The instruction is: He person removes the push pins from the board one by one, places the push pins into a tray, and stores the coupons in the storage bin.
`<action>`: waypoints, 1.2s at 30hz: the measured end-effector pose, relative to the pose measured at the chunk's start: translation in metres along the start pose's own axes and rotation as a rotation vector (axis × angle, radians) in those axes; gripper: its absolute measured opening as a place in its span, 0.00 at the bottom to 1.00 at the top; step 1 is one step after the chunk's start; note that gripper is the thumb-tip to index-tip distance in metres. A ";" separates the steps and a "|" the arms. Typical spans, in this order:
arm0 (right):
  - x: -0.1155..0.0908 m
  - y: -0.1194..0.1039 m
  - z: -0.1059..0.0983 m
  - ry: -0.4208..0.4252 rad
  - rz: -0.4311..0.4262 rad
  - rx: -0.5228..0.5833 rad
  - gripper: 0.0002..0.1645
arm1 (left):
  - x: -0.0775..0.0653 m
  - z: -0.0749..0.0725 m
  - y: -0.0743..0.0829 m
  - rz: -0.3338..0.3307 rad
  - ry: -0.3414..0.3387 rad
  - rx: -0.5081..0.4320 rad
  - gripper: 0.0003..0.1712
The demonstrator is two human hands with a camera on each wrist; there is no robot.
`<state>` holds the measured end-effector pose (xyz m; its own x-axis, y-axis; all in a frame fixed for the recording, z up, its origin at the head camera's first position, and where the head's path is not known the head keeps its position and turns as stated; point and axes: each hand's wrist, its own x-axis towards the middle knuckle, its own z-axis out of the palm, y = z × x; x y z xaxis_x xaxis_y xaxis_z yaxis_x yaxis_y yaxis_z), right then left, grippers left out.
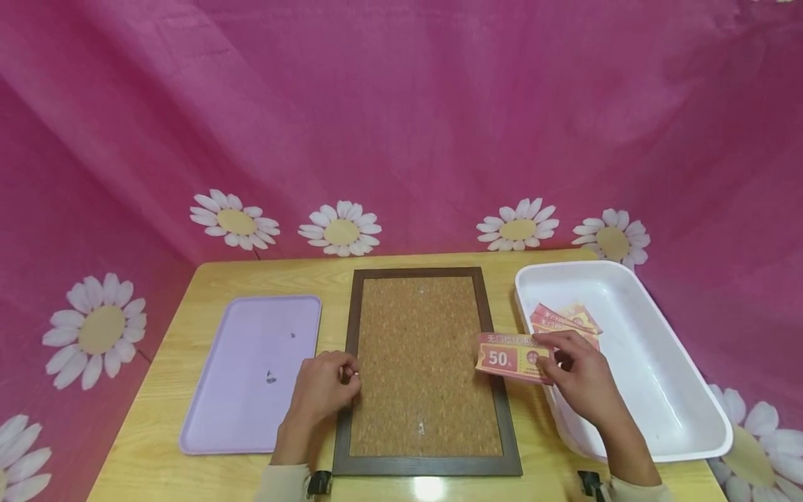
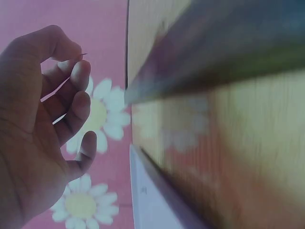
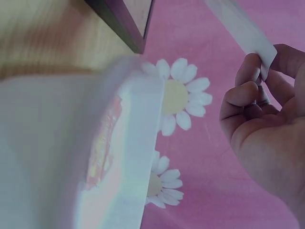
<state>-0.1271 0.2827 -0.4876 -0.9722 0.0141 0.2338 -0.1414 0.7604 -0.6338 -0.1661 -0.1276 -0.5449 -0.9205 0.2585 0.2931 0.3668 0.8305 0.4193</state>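
My right hand (image 1: 583,376) pinches a red and yellow paper coupon (image 1: 502,358) marked 50 between thumb and fingers. The coupon is held over the right edge of a cork board (image 1: 423,362) in a dark frame. Its pale back (image 3: 243,28) faces the right wrist camera. My left hand (image 1: 323,385) is at the board's left edge with its fingers curled. In the left wrist view, a thin pin (image 2: 84,54) sticks out between thumb and forefinger; most of it is hidden.
On the left lies a lavender tray (image 1: 235,397) with a few small dark bits (image 1: 271,377) on it. A deep white tub (image 1: 652,376) stands on the right, with several more coupons (image 1: 564,322) inside. A pink flowered cloth (image 1: 401,139) hangs behind the wooden table (image 1: 157,418).
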 end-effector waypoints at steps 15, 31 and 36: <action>0.016 0.012 -0.024 0.103 0.013 -0.020 0.21 | -0.025 -0.033 -0.054 -0.126 0.132 0.070 0.06; 0.025 0.029 -0.040 0.166 0.019 -0.100 0.20 | -0.047 -0.055 -0.099 -0.332 0.078 0.101 0.04; 0.028 0.037 -0.041 0.174 0.010 -0.101 0.19 | -0.051 -0.060 -0.106 -0.398 0.050 0.092 0.05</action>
<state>-0.1523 0.3380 -0.4740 -0.9252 0.1272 0.3576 -0.1041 0.8210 -0.5614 -0.1503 -0.2585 -0.5527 -0.9795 -0.1145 0.1656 -0.0327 0.9022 0.4302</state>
